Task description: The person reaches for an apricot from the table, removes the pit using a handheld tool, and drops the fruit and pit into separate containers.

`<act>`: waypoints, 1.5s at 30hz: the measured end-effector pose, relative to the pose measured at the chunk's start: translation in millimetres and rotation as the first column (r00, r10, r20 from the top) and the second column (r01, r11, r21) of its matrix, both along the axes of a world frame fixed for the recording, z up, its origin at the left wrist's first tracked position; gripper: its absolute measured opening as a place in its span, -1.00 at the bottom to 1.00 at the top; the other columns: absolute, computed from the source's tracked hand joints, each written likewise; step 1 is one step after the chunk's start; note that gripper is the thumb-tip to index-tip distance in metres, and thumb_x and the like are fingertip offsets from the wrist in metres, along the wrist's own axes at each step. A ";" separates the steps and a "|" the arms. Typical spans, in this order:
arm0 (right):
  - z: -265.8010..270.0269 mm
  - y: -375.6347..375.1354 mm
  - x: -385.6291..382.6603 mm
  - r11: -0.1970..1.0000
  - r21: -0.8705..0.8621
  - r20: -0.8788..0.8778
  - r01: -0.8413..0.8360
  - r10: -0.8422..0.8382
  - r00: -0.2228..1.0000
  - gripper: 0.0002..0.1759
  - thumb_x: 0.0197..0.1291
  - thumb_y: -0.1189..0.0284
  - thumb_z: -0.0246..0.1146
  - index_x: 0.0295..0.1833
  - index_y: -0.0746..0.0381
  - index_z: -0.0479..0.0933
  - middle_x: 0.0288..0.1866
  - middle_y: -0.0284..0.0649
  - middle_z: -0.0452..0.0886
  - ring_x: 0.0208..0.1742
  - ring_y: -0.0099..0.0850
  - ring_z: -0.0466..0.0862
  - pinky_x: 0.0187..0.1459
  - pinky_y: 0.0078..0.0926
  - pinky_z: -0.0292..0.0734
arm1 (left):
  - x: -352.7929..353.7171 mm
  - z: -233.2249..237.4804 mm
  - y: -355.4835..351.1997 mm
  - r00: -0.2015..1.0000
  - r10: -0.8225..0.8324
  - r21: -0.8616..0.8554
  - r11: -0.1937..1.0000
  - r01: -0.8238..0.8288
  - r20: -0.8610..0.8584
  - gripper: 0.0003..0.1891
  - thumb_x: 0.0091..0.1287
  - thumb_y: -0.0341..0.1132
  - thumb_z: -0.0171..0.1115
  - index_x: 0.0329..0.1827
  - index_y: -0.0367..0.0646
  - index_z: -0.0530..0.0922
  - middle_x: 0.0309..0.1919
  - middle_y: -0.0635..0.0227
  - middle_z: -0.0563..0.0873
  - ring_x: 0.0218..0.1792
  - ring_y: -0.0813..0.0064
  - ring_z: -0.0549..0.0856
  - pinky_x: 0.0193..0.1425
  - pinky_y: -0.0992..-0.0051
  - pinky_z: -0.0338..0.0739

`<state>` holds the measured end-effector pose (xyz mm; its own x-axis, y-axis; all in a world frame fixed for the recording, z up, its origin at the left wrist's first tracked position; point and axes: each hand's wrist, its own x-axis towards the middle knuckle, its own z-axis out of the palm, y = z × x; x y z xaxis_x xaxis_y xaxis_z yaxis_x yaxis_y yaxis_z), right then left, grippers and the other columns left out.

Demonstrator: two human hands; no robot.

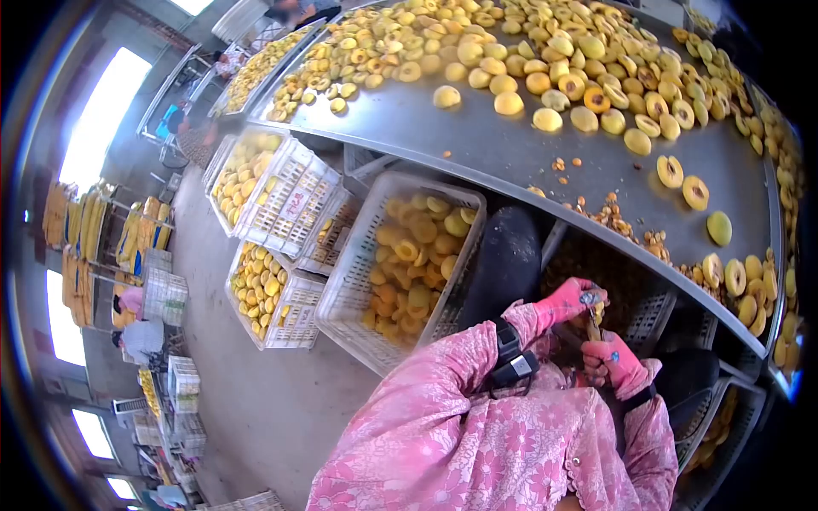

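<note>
Both my hands wear pink gloves and meet low, in front of my body, below the table's near edge. My left hand (573,302) is closed round a small piece of yellow fruit (598,312). Just beneath it, my right hand (612,362) is closed on a small tool (593,329) whose upper end touches the fruit. Most of the tool is hidden by the fingers. On the metal table (383,111) beyond lie many halved yellow fruits (588,51), some cut side up, with loose pits (609,220) near the edge.
A crate of fruit halves (336,313) stands left of my legs, with stacked white crates (294,200) further left. Another crate (740,426) sits at lower right. Several people work in the background, one in patterned clothing (198,140). My knee (504,264) is beside the crate.
</note>
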<state>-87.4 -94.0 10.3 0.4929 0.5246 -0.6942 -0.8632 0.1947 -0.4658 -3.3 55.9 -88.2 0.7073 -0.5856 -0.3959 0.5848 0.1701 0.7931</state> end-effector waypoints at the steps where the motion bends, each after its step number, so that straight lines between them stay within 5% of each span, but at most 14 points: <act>1: 4.4 1.7 -0.2 0.999 -0.035 0.015 0.004 -0.004 1.000 -0.83 0.13 0.51 0.14 -0.43 0.12 0.29 -0.69 -0.45 0.26 -0.77 -0.62 0.24 -0.73 -0.64 0.11 | 0.2 -0.8 -0.4 0.999 0.002 -0.011 1.000 -0.002 0.037 -0.73 0.29 -0.26 0.27 -0.18 -0.35 0.57 -0.28 0.24 0.70 -0.30 0.53 0.67 -0.17 0.50 0.58; 16: 27.7 33.5 -13.2 0.989 0.007 0.084 0.147 -0.147 0.986 -0.80 0.19 0.52 0.08 -0.43 0.08 0.24 -0.68 -0.50 0.22 -0.78 -0.68 0.21 -0.75 -0.69 0.11 | -15.0 32.3 -1.7 0.930 0.364 -0.145 0.924 -0.353 0.052 -0.80 0.26 -0.29 0.31 -0.33 -0.26 0.53 -0.52 0.44 0.57 -0.54 0.62 0.55 -0.47 0.56 0.49; 21: 28.2 47.0 -20.1 0.974 0.102 0.087 0.201 -0.210 0.974 -0.81 0.22 0.49 0.07 -0.41 0.07 0.23 -0.70 -0.50 0.20 -0.80 -0.68 0.19 -0.77 -0.69 0.05 | -12.8 28.4 0.3 0.654 0.672 -0.167 0.731 -0.662 0.348 -0.80 0.28 -0.24 0.29 -0.24 -0.20 0.58 -0.40 0.47 0.62 -0.37 0.70 0.57 -0.32 0.60 0.49; 22: 38.5 45.9 -26.7 0.975 0.117 0.137 0.189 -0.204 0.969 -0.84 0.22 0.47 0.09 -0.39 0.10 0.26 -0.70 -0.50 0.21 -0.81 -0.68 0.18 -0.77 -0.68 0.07 | -6.9 22.0 9.9 0.643 0.756 -0.156 0.654 -0.740 0.121 -0.73 0.32 -0.12 0.23 -0.26 -0.18 0.59 -0.39 0.43 0.63 -0.40 0.63 0.61 -0.36 0.55 0.51; 23: 58.5 48.6 -32.9 0.972 0.076 0.189 0.223 -0.233 0.954 -0.85 0.19 0.46 0.13 -0.39 0.12 0.29 -0.71 -0.49 0.22 -0.82 -0.67 0.19 -0.78 -0.67 0.10 | -5.1 30.7 27.6 0.738 0.661 -0.068 0.737 -0.673 -0.139 -0.63 0.36 0.00 0.11 -0.20 -0.17 0.57 -0.37 0.36 0.65 -0.41 0.48 0.66 -0.42 0.48 0.54; 25: 50.9 34.4 -34.7 0.979 0.088 0.324 0.186 -0.205 0.924 -0.84 0.16 0.43 0.16 -0.38 0.15 0.30 -0.71 -0.46 0.26 -0.82 -0.63 0.24 -0.77 -0.67 0.16 | -14.2 69.0 35.4 0.812 0.559 -0.083 0.813 -0.577 -0.169 -0.56 0.37 0.08 0.04 -0.11 -0.18 0.53 -0.34 0.27 0.66 -0.40 0.34 0.69 -0.47 0.44 0.57; 34: 21.3 8.0 -25.5 0.940 -0.115 0.300 0.321 -0.275 0.914 -0.80 0.20 0.40 0.18 -0.20 0.10 0.26 -0.60 -0.43 0.33 -0.72 -0.65 0.28 -0.71 -0.68 0.17 | 7.5 135.3 111.3 0.913 0.406 -0.200 0.898 -0.391 0.041 -0.57 0.31 -0.24 0.20 0.19 -0.22 0.43 -0.01 0.09 0.61 -0.10 0.16 0.67 -0.22 0.31 0.63; 36: 24.3 0.1 -23.6 0.920 -0.145 0.290 0.365 -0.313 0.904 -0.79 0.20 0.37 0.19 -0.20 0.12 0.27 -0.59 -0.43 0.34 -0.72 -0.64 0.29 -0.70 -0.67 0.21 | 18.8 158.6 154.2 0.796 0.550 -0.027 0.826 -0.563 0.254 -0.65 0.29 -0.35 0.22 0.09 -0.33 0.50 -0.16 0.07 0.67 -0.18 0.16 0.70 -0.23 0.39 0.66; 37: 24.3 -5.2 -22.8 0.908 -0.157 0.285 0.387 -0.334 0.899 -0.79 0.19 0.36 0.21 -0.21 0.13 0.29 -0.60 -0.42 0.35 -0.72 -0.64 0.32 -0.69 -0.67 0.24 | 33.3 150.9 187.4 0.627 0.318 0.243 0.725 -0.644 0.711 -0.65 0.25 -0.30 0.27 0.04 -0.31 0.54 -0.21 0.08 0.69 -0.19 0.17 0.70 -0.16 0.37 0.62; 38: 21.6 -11.5 -21.6 0.910 -0.157 0.263 0.383 -0.336 0.904 -0.78 0.18 0.35 0.21 -0.22 0.14 0.29 -0.59 -0.41 0.36 -0.72 -0.63 0.32 -0.68 -0.66 0.27 | 46.7 148.9 218.6 0.458 -0.327 0.556 0.351 -0.753 0.827 -0.62 0.19 -0.27 0.33 0.01 -0.29 0.56 -0.22 0.04 0.69 -0.17 0.14 0.69 -0.06 0.33 0.57; 39: 19.3 -18.3 -19.8 0.923 -0.144 0.274 0.356 -0.309 0.911 -0.78 0.18 0.35 0.21 -0.23 0.15 0.28 -0.59 -0.41 0.36 -0.72 -0.64 0.32 -0.67 -0.65 0.31 | 51.3 164.4 220.1 0.544 -0.558 0.635 -0.039 -0.772 0.627 -0.60 0.14 -0.27 0.36 0.01 -0.27 0.56 -0.17 -0.03 0.66 -0.12 0.11 0.67 0.01 0.30 0.52; 40: 20.2 -22.2 -18.3 0.930 -0.106 0.279 0.352 -0.312 0.908 -0.78 0.19 0.35 0.21 -0.24 0.16 0.29 -0.59 -0.40 0.36 -0.72 -0.64 0.33 -0.67 -0.65 0.31 | 66.4 161.2 222.3 0.482 -0.539 0.572 0.000 -0.820 0.691 -0.59 0.12 -0.29 0.37 0.02 -0.27 0.55 -0.11 -0.04 0.64 -0.11 0.09 0.67 0.01 0.29 0.52; 43: 24.7 -25.7 -6.3 0.932 -0.085 0.359 0.352 -0.300 0.883 -0.79 0.20 0.34 0.21 -0.26 0.17 0.33 -0.59 -0.40 0.39 -0.71 -0.63 0.36 -0.67 -0.68 0.30 | 123.4 176.6 151.3 0.557 -0.214 0.560 0.592 -0.579 0.802 -0.66 0.19 -0.39 0.28 0.02 -0.32 0.52 -0.13 0.16 0.67 -0.15 0.44 0.67 -0.15 0.51 0.54; 45: 21.7 -29.8 -7.4 0.932 -0.001 0.288 0.361 -0.346 0.893 -0.82 0.21 0.35 0.20 -0.25 0.21 0.38 -0.60 -0.41 0.43 -0.70 -0.63 0.39 -0.68 -0.69 0.28 | 165.3 185.5 78.1 0.584 -0.339 0.646 0.607 -0.463 0.738 -0.67 0.24 -0.39 0.23 0.04 -0.35 0.50 -0.17 0.17 0.68 -0.12 0.58 0.64 -0.13 0.59 0.52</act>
